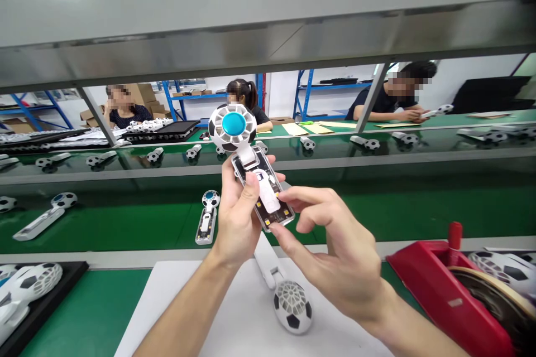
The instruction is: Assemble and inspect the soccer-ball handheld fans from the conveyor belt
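A handheld fan [268,192] with a black-and-white football-style head and a blue centre is raised in front of me. Its handle shows a dark circuit board with yellow parts and a white piece on top, under a clear edge. My left hand [240,206] is wrapped round the handle, thumb across the front. At the lower end, my right hand [335,240] has its index finger on the side and its thumb at the bottom edge. Below them, a second football fan [292,305] lies on the white sheet [180,312], grille upward.
Several football fans rest on the green conveyor [138,223], one with its board exposed [206,223]. A red tape dispenser [452,290] stands at the right, a black tray [62,290] with fans at the left. Three people sit behind a metal frame [268,50].
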Demonstrator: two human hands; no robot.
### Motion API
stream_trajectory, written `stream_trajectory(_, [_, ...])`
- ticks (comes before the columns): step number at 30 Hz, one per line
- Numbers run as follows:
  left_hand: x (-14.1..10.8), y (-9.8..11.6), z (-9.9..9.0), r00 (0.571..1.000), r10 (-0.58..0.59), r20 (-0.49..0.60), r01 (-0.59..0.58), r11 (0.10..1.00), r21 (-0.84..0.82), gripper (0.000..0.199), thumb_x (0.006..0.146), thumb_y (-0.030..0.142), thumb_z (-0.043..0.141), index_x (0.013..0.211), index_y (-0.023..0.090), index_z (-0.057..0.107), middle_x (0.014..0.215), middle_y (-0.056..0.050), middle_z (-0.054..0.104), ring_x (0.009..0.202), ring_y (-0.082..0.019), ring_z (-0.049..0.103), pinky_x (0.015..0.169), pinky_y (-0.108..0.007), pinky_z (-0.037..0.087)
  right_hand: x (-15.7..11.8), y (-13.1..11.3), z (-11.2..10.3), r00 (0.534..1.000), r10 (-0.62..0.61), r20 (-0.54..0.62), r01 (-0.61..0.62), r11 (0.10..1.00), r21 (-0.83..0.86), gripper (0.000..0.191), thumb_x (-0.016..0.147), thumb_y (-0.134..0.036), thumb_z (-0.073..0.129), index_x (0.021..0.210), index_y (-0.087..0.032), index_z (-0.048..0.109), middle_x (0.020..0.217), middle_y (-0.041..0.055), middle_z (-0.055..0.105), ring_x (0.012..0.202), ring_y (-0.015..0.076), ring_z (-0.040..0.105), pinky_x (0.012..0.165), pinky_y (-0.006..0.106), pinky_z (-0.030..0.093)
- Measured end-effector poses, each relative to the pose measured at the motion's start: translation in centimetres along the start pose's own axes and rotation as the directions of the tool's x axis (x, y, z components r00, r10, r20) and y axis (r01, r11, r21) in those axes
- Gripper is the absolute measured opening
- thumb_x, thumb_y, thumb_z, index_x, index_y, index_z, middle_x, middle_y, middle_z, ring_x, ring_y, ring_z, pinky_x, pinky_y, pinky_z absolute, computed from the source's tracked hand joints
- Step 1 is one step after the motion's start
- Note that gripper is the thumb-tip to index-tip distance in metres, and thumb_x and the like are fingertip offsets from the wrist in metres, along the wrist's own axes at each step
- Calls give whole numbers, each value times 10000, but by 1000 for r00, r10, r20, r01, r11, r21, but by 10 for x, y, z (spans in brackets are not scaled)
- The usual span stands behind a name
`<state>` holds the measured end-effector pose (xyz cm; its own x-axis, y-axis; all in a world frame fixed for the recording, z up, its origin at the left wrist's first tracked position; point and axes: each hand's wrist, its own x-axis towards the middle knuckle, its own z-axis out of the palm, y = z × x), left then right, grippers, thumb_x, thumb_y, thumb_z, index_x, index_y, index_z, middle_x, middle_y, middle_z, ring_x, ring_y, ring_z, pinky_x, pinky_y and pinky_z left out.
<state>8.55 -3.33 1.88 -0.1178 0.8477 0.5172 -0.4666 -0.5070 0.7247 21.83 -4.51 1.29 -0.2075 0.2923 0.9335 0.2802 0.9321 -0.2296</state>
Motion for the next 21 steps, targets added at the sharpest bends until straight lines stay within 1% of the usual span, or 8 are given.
stream_trajectory(4, [0,0,1,1000,3,-3,-3,1000,-16,360,954,447,628,1228,261,485,1278,-79,624,971,-175,677,693,-249,587,0,-3,-2,1000,9,15,-8,1000,-13,323,834,6,670,802,-202,425,1039,101,677,999,208,665,793,377,561])
stream_trajectory(8, [0,0,2,1000,13,3,-13,999,-37,342,963,425,622,1224,256,481,1260,-76,626,949,-159,670,666,-229,585,0,-4,-1,999,-17,29,18,999,-45,332,828,30,664,798,-203,430,1002,92,676,1011,204,652,793,357,558])
stream_trajectory(12, [-2,1,3,999,42,7,-42,999,-17,335,965,415,619,1224,263,471,1255,-78,623,933,-165,673,672,-248,598,-1,-5,-2,999,1,41,1,998,-56,344,834,31,658,789,-212,420,1031,90,675,972,203,643,773,362,561])
stream_trajectory(16, [-5,4,5,998,61,22,-60,998,-16,330,980,397,599,1245,264,453,1265,-83,617,952,-171,674,672,-250,600,-1,-8,-5,999,20,42,-18,999,-33,363,831,46,661,782,-209,406,1035,85,674,927,183,629,755,334,566])
stream_trajectory(21, [-7,6,8,999,50,23,-49,998,-35,339,982,395,597,1258,260,453,1261,-81,624,948,-167,678,677,-247,601,0,-10,-8,999,14,40,-13,999,-30,348,842,41,650,782,-205,411,1016,77,665,887,168,611,736,315,561])
